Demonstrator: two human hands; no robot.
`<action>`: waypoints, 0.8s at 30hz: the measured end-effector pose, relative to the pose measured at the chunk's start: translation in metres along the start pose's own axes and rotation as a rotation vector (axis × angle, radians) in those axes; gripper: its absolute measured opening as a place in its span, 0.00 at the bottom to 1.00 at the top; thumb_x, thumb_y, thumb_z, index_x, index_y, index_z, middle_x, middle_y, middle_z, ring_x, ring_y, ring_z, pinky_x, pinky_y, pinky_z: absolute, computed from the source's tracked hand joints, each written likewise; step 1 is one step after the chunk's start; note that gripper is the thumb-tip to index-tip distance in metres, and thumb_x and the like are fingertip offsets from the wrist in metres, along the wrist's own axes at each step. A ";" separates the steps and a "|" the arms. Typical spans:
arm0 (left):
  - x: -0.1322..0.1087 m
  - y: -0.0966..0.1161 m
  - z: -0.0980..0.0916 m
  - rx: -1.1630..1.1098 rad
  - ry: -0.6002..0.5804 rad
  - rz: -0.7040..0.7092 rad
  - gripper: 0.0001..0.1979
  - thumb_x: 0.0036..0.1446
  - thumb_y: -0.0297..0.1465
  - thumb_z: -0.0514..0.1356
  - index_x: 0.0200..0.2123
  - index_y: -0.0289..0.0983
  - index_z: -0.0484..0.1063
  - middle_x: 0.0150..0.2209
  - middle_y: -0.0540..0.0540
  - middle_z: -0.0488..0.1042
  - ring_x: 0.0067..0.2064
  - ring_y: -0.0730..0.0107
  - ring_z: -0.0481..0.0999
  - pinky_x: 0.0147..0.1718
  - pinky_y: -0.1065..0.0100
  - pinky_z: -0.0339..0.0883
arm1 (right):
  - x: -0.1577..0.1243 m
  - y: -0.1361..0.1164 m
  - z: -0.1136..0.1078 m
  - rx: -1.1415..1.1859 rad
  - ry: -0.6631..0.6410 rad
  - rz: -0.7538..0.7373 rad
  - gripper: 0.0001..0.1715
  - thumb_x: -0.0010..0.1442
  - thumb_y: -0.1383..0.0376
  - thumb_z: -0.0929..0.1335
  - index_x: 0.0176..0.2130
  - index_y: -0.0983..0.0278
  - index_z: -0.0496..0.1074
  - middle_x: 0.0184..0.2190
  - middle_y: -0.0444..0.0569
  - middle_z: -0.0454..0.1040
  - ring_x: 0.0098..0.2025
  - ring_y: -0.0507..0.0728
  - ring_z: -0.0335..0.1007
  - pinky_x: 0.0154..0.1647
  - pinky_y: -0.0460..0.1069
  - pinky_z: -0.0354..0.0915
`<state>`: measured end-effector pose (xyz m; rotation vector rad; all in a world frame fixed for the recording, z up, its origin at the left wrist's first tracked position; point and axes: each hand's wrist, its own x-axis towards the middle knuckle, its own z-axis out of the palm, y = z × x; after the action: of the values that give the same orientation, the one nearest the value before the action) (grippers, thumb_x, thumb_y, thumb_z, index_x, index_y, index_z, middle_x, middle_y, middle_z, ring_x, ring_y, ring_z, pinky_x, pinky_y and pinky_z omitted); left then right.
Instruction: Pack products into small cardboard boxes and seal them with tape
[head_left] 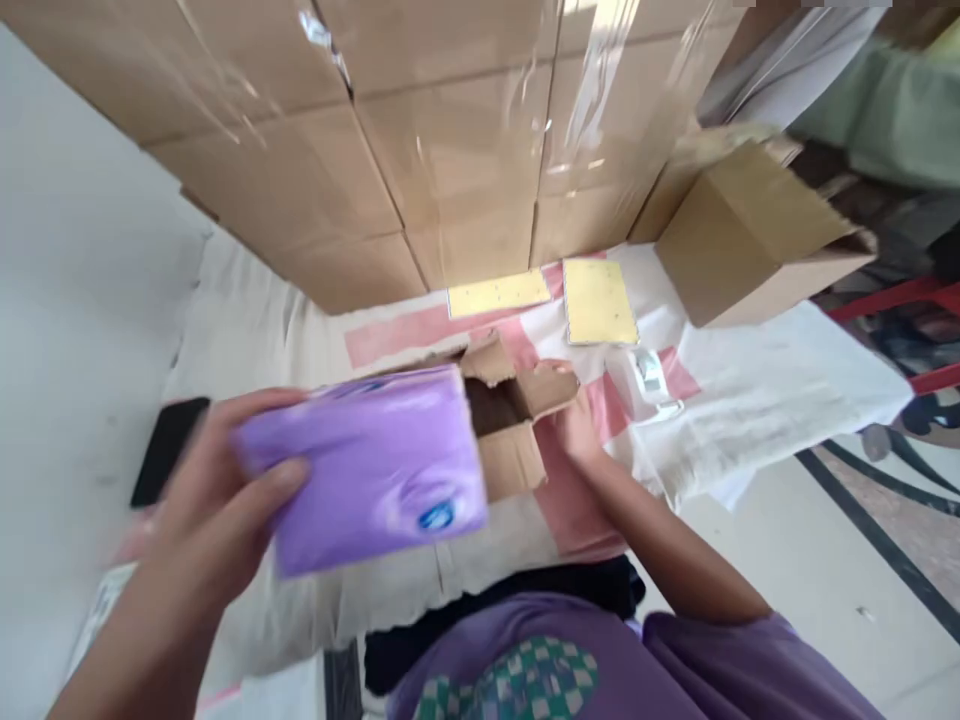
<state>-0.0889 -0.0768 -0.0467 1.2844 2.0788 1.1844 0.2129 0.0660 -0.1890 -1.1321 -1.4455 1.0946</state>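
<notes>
A purple plastic packet (375,465) with a small blue logo is gripped at its left end by my left hand (232,480), thumb on the near face. It hangs in front of a small open cardboard box (514,460) and covers much of it. The box's torn flaps stand up, and its dark inside shows to the right of the packet. My right hand (576,425) is at the right side of this box, against a raised flap. Its fingers are partly hidden and blurred, closed about the box's edge.
Stacked taped cartons (465,150) form a wall behind. Two yellow cards (600,302) and a white tape dispenser (643,385) lie on the cloth-covered table (757,400). An open carton (750,240) stands at the right; a black flat object (169,450) lies left.
</notes>
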 end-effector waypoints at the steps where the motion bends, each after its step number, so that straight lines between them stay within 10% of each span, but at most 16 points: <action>1: -0.006 0.005 0.009 -0.073 -0.064 -0.101 0.28 0.52 0.55 0.69 0.52 0.50 0.78 0.49 0.46 0.80 0.43 0.52 0.81 0.34 0.59 0.79 | -0.002 -0.002 -0.002 -0.001 -0.001 0.021 0.29 0.74 0.44 0.55 0.50 0.60 0.71 0.49 0.55 0.74 0.53 0.63 0.71 0.60 0.60 0.69; 6: 0.024 0.029 0.046 -0.304 -0.069 -0.465 0.26 0.52 0.43 0.70 0.53 0.40 0.77 0.39 0.45 0.79 0.29 0.67 0.74 0.21 0.71 0.68 | -0.011 -0.011 -0.012 0.092 -0.018 0.002 0.28 0.75 0.43 0.57 0.52 0.61 0.70 0.51 0.54 0.74 0.51 0.60 0.72 0.51 0.55 0.70; 15: 0.046 0.047 0.079 -0.517 0.086 -0.483 0.13 0.71 0.25 0.55 0.54 0.38 0.75 0.40 0.46 0.80 0.33 0.71 0.76 0.42 0.63 0.76 | -0.014 -0.009 -0.014 0.134 -0.082 -0.085 0.31 0.74 0.40 0.57 0.53 0.59 0.70 0.55 0.54 0.76 0.55 0.61 0.73 0.62 0.60 0.68; 21: 0.050 0.045 0.076 -0.496 0.054 -0.530 0.14 0.74 0.26 0.53 0.58 0.37 0.71 0.50 0.43 0.80 0.42 0.68 0.81 0.46 0.62 0.79 | 0.026 -0.029 0.002 -0.141 -0.513 -0.550 0.50 0.64 0.38 0.70 0.74 0.56 0.55 0.75 0.58 0.50 0.78 0.72 0.42 0.73 0.69 0.54; 24: 0.047 0.041 0.069 -0.505 0.078 -0.472 0.13 0.75 0.26 0.51 0.58 0.39 0.68 0.51 0.45 0.79 0.42 0.70 0.81 0.42 0.67 0.80 | 0.044 -0.037 0.013 -0.478 -0.449 -0.731 0.29 0.67 0.54 0.73 0.63 0.60 0.71 0.68 0.63 0.61 0.69 0.73 0.57 0.64 0.67 0.63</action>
<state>-0.0419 0.0030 -0.0469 0.4918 1.8177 1.4141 0.1909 0.1025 -0.1481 -0.5578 -2.3145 0.4954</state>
